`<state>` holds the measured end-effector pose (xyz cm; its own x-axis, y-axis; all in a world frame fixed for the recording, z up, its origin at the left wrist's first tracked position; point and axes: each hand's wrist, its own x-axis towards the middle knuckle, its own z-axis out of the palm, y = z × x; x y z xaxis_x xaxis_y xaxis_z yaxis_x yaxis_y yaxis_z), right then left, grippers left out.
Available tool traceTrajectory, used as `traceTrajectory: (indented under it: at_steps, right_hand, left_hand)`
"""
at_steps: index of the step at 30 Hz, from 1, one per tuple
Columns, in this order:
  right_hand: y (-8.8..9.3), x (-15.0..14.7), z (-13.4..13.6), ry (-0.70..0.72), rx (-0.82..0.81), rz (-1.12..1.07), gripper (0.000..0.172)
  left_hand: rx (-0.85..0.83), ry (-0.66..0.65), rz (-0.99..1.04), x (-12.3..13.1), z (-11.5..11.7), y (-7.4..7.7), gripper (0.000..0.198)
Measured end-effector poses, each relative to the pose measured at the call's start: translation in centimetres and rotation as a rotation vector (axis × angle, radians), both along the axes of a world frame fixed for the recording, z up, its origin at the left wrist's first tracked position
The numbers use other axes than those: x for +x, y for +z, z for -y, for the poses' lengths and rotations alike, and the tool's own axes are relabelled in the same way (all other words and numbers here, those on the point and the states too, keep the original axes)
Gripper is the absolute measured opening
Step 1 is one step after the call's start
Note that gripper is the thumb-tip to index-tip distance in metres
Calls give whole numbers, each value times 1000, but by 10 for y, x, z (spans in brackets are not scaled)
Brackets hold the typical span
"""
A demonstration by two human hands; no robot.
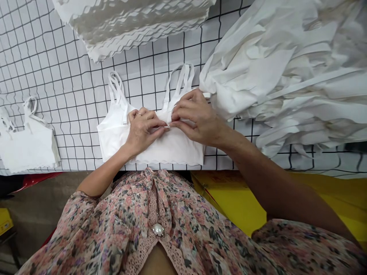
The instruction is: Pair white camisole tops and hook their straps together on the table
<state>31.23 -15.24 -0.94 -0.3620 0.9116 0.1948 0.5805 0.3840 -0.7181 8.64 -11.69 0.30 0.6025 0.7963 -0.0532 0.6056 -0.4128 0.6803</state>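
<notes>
A white bra [177, 147] with thin straps lies flat at the table's near edge, its straps pointing away from me. My left hand [145, 128] rests on its middle, thumb and forefinger pinched at the upper edge. Close beside it, my right hand [197, 116] also pinches there, the two sets of fingertips nearly meeting. Between them shows a small white bit at the bra's front; the fingers hide most of it, so its kind is unclear. Two pairs of looped straps [116, 86] stand up from the bra's top.
The table has a white cloth with a black grid [77, 76]. Another small stack of white bras [28, 147] lies at the left. A wavy-edged white pile [143, 23] sits at the back, and a big heap of white garments [258, 72] at the right. Yellow boxes [241, 202] stand below the edge.
</notes>
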Motion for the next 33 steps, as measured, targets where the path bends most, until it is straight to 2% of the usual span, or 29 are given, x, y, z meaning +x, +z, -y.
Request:
traceTrajectory:
  at_steps: [11,16,21,26,33]
  right_hand:
    - [2,-10,5,-71,26,18,35]
    - [-4,-19,10,-158,78,-51,36]
    - [-13,-30,16,-267,54,-179,34]
    - [-8,-33,19,-357,71,-178,28]
    - [-5,-36,23,-376,59,-186,21]
  left_hand:
    - [-12,-10,0,1,0,0,11]
    - [9,-23,-16,1,0,-2,17]
    - [18,-28,-45,2,1,-2,19]
    - [-35,27,-3,2,0,0,20]
    - [-71,27,-4,3,0,4,20]
